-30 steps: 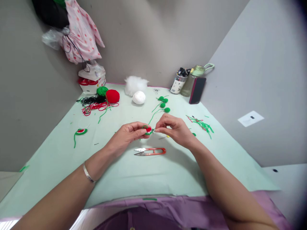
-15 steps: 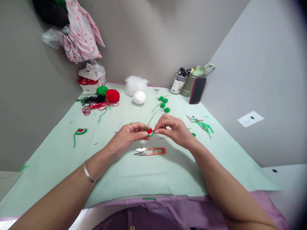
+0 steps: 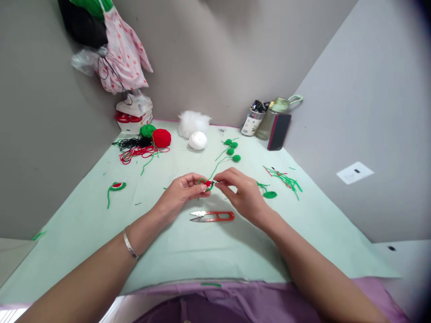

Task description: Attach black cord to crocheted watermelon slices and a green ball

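Observation:
Between the thumb and fingers of my left hand [image 3: 188, 187] is a small red, white and green crocheted piece [image 3: 208, 184], with green yarn looping above it. My right hand [image 3: 237, 188] is pinched closed at the piece's right edge. A small dark and pale bit shows at those fingertips, too small to name. Just below both hands lie orange-handled thread snips [image 3: 213, 216], blades pointing left. Off to the left rests a similar crocheted watermelon slice [image 3: 117, 186] with a green tail. Beside my right wrist is a green crocheted leaf [image 3: 270, 194].
Behind my hands are several green crocheted pieces [image 3: 236, 158] with yarn tails. Yarn scraps [image 3: 286, 179] lie right. At the back are a red yarn ball [image 3: 161, 138], white yarn ball [image 3: 197, 141], fluffy stuffing [image 3: 193, 123], pen holder [image 3: 252, 122], bottle [image 3: 266, 123] and phone [image 3: 279, 132].
My right hand has shifted and turned slightly at the piece's edge, uncovering more of the green leaf beside it. The left hand keeps its hold. The whole view has shifted a little.

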Demonstrator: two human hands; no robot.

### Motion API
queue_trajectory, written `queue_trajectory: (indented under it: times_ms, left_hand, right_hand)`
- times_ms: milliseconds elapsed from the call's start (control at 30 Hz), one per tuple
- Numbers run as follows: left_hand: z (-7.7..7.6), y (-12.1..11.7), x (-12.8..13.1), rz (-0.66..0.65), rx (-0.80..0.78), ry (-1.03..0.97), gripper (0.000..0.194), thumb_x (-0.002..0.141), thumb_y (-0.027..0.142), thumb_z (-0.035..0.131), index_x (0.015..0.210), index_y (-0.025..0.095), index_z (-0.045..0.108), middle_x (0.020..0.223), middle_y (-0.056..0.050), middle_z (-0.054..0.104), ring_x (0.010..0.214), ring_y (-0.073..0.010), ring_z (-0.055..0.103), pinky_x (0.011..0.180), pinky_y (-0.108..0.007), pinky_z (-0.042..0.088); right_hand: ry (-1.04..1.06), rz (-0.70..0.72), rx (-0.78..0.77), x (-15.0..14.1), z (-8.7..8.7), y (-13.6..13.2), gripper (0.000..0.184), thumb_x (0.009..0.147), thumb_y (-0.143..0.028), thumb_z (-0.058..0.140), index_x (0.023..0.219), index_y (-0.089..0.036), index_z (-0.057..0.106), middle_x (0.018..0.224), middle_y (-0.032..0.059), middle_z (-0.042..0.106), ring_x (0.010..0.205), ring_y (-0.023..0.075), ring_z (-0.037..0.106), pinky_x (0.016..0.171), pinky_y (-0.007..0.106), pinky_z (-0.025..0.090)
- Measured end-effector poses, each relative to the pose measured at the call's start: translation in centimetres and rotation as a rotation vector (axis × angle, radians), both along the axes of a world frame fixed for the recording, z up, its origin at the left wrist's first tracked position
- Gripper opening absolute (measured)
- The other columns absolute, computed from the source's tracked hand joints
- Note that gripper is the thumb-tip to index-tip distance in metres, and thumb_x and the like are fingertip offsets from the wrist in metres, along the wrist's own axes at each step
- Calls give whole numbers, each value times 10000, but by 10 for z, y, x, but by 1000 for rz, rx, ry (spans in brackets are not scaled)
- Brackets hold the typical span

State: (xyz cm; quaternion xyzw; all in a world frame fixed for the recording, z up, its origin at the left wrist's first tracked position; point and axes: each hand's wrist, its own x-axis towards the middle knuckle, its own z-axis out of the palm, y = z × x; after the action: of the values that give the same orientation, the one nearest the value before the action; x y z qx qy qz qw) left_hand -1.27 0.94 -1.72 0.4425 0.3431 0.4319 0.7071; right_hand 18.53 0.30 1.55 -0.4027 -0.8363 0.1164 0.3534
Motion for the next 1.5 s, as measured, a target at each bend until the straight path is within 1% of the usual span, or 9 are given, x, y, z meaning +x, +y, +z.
queue_trajectory:
  times_ms: [200,367,467,600,667,867,1067,1267,1500]
  left_hand:
    - [2,-1,1,-6,-36,-40,141,782,239,728,841,150,637,815,-4,643,788,-129,634,814,-280,518]
    - [-1,-4,3,-10,-96,-80,119,800,227,694,823,154,604,741,22,612,733,-98,603,787,-255,519]
    - [-1,-4,4,24,-101,-58,119,772,200,703,795,147,600,725,22,615,706,-90,600,738,-223,509]
    - [-2,-1,3,98,-117,-21,184,726,206,745,765,148,575,710,6,649,718,-128,653,728,-241,502]
    - [-2,2,2,115,-145,-43,202,723,224,752,771,149,571,724,-4,663,758,-158,679,731,-256,503]
    - [-2,2,2,85,-116,-66,204,727,231,762,782,150,583,707,7,671,669,-118,649,700,-250,495]
    - [-4,4,1,173,-101,-89,246,688,250,797,773,152,588,759,-11,699,770,-160,687,840,-324,503]
    - [-4,8,-4,226,-97,-56,239,700,266,779,788,155,586,762,-2,687,745,-144,674,835,-322,500]
    - [-10,12,-5,231,-91,-47,258,697,273,782,790,152,573,772,-8,684,761,-152,682,865,-340,506]
  right_hand:
    - [-267,51,256,-12,-14,-7,83,953,-204,507,965,-164,579,944,89,641,840,172,609,677,262,496]
    - [-566,15,445,-16,-17,-10,181,917,-58,445,987,-147,585,848,61,649,728,170,580,544,272,427]
    - [-544,-7,609,-18,-11,-15,188,907,-48,461,984,-147,602,870,63,678,663,152,555,564,289,419]
    - [-428,191,791,-24,-9,-27,113,912,-115,515,881,-177,605,1012,67,702,668,123,560,581,277,417]
    - [-372,232,680,-27,-12,-30,138,930,-121,473,902,-190,589,1069,55,697,707,111,585,585,251,422]
    - [1,249,-110,-26,-11,-30,153,992,-164,375,933,-197,512,756,-8,638,623,78,561,622,187,454]
    - [29,478,-279,-27,8,-40,125,978,-218,437,905,-201,538,726,-4,609,612,85,536,615,195,458]
    - [427,332,-644,-19,10,-27,155,969,-306,485,888,-181,528,676,-7,595,558,84,554,541,190,483]
    - [138,432,-514,-26,9,-35,124,956,-238,487,878,-184,567,736,-1,620,601,71,548,584,181,454]
